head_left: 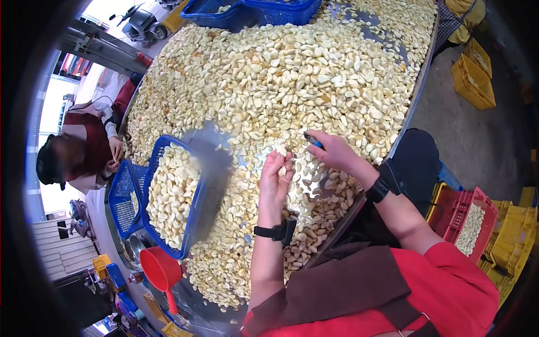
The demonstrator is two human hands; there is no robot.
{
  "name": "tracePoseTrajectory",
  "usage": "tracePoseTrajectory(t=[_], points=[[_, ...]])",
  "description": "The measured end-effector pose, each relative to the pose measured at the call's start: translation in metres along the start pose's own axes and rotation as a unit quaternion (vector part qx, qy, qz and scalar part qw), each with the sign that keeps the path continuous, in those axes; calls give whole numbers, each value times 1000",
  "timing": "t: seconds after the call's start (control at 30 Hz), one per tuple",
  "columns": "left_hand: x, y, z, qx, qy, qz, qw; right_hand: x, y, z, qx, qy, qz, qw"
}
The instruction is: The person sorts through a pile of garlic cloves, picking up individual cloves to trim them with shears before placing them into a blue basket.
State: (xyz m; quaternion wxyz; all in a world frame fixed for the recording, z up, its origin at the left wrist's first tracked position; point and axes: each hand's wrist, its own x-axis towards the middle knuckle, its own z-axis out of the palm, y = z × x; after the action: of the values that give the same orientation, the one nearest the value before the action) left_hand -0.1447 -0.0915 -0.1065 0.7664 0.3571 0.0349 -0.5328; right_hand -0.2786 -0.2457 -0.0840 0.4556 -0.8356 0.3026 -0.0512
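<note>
Over the metal table, my left hand (275, 173) pinches a pale, cream-coloured piece (281, 150) between thumb and fingers. To its right, my right hand (331, 150) is closed around a small tool with a dark and blue handle (314, 141); its working end is hard to make out. The two hands are close but apart. Beneath and beyond them spreads a thick layer of pale pieces (292, 73). Browner pieces (314, 224) lie near the table edge below my hands. A blue basket (198, 210) full of pale pieces stands left of my left hand.
A red scoop (160, 269) lies near the full basket, beside another blue basket (120, 196). More blue baskets (281, 14) stand at the far side. A co-worker (84, 140) sits at the left. Red crates (487, 216) and yellow crates (474, 90) are on the right.
</note>
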Motion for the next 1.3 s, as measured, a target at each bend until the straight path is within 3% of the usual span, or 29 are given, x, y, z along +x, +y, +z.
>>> tracePoseTrajectory(t=[0.03,0.17,0.33,0.4,0.43,0.47,0.53,0.57,0.77,0.87,0.9,0.97,1.07,1.1,1.17,1.2,1.27,1.3], points=[[-1,-2,0,-1,0,-3,1000,-1,2,3,32,22,-44,998],[-9,-1,-4,2,-29,8,1000,-2,0,4,38,41,-62,997],[-22,3,3,-27,-27,19,999,-2,-4,-1,27,22,-32,999],[-21,2,0,-52,-66,18,996,0,2,6,38,64,-123,990],[-21,2,0,-57,-44,14,997,-9,-28,-16,33,-78,-26,996],[-22,1,1,-57,-44,13,997,-11,-29,-9,33,-78,-26,996],[-24,1,2,-53,-80,5,995,-18,-29,11,101,-97,-172,975],[-25,0,3,-53,-80,4,995,-21,-29,20,137,-97,-192,967],[-27,-1,9,-25,-48,4,999,-21,-25,25,133,-113,-190,966],[-22,-2,3,-16,-61,3,998,-22,-36,17,54,-126,-151,979],[-18,-4,-2,-28,-107,5,994,-19,-30,19,54,-126,-150,979],[-19,-2,-5,-38,-153,4,988,-4,-10,24,119,90,-226,963],[-33,7,1,-58,-108,-12,992,6,-13,-10,277,100,-14,956],[-36,10,0,-24,-73,14,997,7,-9,-13,276,100,-13,956],[-43,18,-2,23,-13,40,999,7,-2,-19,192,169,-130,958],[-40,20,-11,69,-6,49,996,6,0,-22,190,170,-128,958],[-35,25,-22,187,88,21,978,5,-1,-27,43,79,-56,994],[-31,23,-18,289,99,18,952,8,4,-21,39,132,-113,984]])
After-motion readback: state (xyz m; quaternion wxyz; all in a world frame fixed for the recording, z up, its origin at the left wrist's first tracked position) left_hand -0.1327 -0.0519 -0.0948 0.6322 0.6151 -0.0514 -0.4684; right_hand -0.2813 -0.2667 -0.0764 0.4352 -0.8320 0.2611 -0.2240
